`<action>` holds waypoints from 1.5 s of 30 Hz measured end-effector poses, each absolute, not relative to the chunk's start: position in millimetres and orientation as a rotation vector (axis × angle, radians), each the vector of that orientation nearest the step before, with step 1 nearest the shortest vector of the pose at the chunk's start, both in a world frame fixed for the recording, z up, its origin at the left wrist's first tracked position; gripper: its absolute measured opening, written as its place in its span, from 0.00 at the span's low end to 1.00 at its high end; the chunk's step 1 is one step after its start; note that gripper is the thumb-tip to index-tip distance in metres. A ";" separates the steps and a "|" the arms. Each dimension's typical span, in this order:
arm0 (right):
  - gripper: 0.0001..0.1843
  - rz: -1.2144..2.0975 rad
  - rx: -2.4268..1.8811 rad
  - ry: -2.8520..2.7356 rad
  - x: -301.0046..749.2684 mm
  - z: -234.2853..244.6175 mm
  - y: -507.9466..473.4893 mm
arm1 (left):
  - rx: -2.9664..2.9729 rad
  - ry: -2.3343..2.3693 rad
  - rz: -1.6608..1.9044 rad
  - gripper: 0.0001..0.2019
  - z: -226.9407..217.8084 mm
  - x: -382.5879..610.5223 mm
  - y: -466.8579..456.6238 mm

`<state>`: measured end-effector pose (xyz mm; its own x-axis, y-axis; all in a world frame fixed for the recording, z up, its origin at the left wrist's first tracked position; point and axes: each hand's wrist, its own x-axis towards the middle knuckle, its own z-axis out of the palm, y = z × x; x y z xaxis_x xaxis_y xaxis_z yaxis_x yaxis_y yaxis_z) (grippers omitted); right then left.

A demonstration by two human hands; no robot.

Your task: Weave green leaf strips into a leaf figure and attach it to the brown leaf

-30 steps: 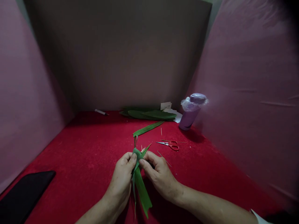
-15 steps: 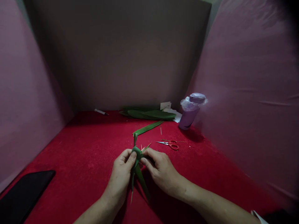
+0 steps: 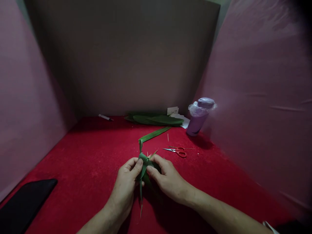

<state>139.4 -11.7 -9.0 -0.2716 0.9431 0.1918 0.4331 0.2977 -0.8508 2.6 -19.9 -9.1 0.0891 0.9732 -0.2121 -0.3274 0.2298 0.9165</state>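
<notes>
So we've got our left hand (image 3: pixel 124 183) and right hand (image 3: pixel 169 183) pinching a folded green leaf (image 3: pixel 143 170), scissors (image 3: pixel 176 150) lying nearby on the red table (image 3: pixel 80 169).

left hand (image 3: pixel 124 185): bare | right hand (image 3: pixel 169 182): bare | forearms (image 3: pixel 214 209): bare | right sleeve (image 3: pixel 270 227): whitish edge, lower corner

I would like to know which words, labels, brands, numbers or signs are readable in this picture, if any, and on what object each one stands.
No text can be read.
White card at the back: dark marks, too small and blurred to read.
Purple cup: a dark mark near its base; I cannot tell whether it is lettering.
</notes>
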 end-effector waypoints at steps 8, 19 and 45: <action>0.10 0.845 -1.239 -1.837 138.0 -4.8 -15.2 | 0.797 1.001 1.158 0.11 -5.4 3.1 -22.0; 0.10 0.908 -1.224 -1.722 137.0 -7.7 -15.6 | 0.751 0.936 1.183 0.10 -6.9 4.2 -21.3; 0.07 0.916 -1.216 -1.708 132.8 -12.4 -18.8 | 0.673 0.872 1.190 0.09 -6.0 7.0 -19.1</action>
<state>132.8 -18.8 -12.4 -0.1894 0.9592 0.2098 0.3558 0.2662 -0.8958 7.0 -19.1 -6.0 0.1304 0.9675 -0.2167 -0.4984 0.2529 0.8293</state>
